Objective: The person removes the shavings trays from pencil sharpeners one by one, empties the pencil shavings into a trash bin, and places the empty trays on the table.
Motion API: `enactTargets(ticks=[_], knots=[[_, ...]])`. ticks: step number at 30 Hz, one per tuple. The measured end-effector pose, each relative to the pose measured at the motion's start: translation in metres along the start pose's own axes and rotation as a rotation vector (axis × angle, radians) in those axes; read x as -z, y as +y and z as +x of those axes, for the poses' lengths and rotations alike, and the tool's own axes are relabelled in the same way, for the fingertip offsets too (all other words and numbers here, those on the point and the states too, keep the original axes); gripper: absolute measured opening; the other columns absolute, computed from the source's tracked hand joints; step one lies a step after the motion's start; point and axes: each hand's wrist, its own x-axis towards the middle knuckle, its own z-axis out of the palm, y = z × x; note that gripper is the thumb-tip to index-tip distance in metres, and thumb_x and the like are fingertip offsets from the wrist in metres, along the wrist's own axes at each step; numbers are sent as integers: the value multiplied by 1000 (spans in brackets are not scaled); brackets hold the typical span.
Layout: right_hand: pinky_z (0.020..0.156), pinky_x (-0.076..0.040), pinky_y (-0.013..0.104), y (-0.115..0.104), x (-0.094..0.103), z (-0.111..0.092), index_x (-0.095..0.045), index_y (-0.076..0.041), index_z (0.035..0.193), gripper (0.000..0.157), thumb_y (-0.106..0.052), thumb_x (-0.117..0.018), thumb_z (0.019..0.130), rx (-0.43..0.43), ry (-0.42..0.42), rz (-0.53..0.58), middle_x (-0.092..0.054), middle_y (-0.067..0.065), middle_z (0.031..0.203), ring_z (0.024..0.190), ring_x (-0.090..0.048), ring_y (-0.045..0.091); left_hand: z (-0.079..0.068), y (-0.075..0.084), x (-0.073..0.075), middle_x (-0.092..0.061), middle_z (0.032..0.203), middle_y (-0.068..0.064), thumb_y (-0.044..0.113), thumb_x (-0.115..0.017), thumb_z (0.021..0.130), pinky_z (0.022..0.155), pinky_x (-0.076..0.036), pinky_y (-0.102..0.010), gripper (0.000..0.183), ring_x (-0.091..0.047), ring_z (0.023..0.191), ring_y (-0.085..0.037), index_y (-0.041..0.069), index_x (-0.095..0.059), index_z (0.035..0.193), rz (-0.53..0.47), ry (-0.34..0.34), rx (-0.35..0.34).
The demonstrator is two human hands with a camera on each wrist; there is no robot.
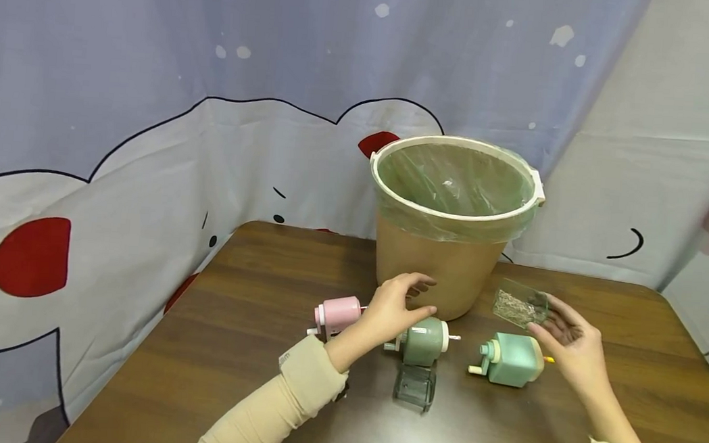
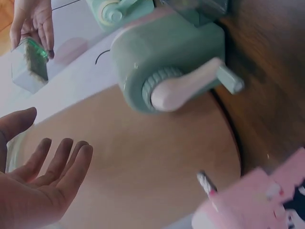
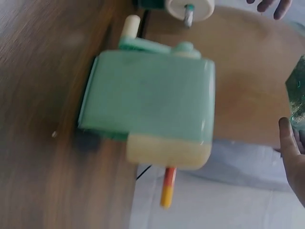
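Observation:
My right hand [image 1: 574,343] pinches a clear greenish shavings drawer [image 1: 515,308] between thumb and fingers, above the table. Pale pencil shavings lie inside it. Below is a mint-green crank pencil sharpener [image 1: 515,361] with a yellow-and-red pencil [image 3: 167,188] sticking out. My left hand [image 1: 388,307] hovers empty before the bin, fingers loosely bent and thumb apart, as the left wrist view also shows. Close to it stands a grey-green crank sharpener [image 1: 423,348] with a pencil in it. A second clear drawer [image 1: 415,386] lies on the table in front of that sharpener.
A tan bin [image 1: 427,270] lined with a translucent green bag stands at the back of the brown wooden table [image 1: 212,348]. Left of the grey-green sharpener is a pink sharpener [image 1: 340,311], partly behind my left forearm. A printed curtain [image 1: 152,141] hangs behind the table.

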Motion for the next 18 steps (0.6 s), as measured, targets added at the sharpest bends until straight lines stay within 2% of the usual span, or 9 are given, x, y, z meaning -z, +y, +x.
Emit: enactTargets(ticks=[4,9,12,18], knots=[[82,-46,6,-6,-8,1,-58,-19,120,53,16,-59,81,-25,-6,0,-64,-18,108,95,-61,-8,-9,-6,16,-64,113,-12,13,-70,83,85,-53,-36,37,-63,101,-27,5,-61,118,-68,75,-15],[84,-44,5,-14,-15,2,-58,-22,120,53,15,-60,81,-23,-7,-36,-62,-20,110,97,-59,-10,-18,-12,39,-63,113,-16,10,-68,84,84,-54,-41,34,-62,103,-28,3,-61,116,-156,186,21],[84,-44,5,-19,-19,3,-59,-22,120,55,16,-59,81,-6,-10,-18,-62,-20,112,99,-59,-10,-20,-14,54,-63,112,-16,10,-68,85,85,-54,-40,32,-63,103,-27,4,-61,116,-163,240,39],[85,-43,4,-29,-27,2,-59,-24,120,56,16,-58,81,-2,-36,-16,-60,-20,115,103,-58,-10,-14,-14,83,-66,109,-14,11,-67,85,84,-54,-38,31,-65,101,-27,4,-62,115,-124,303,40]])
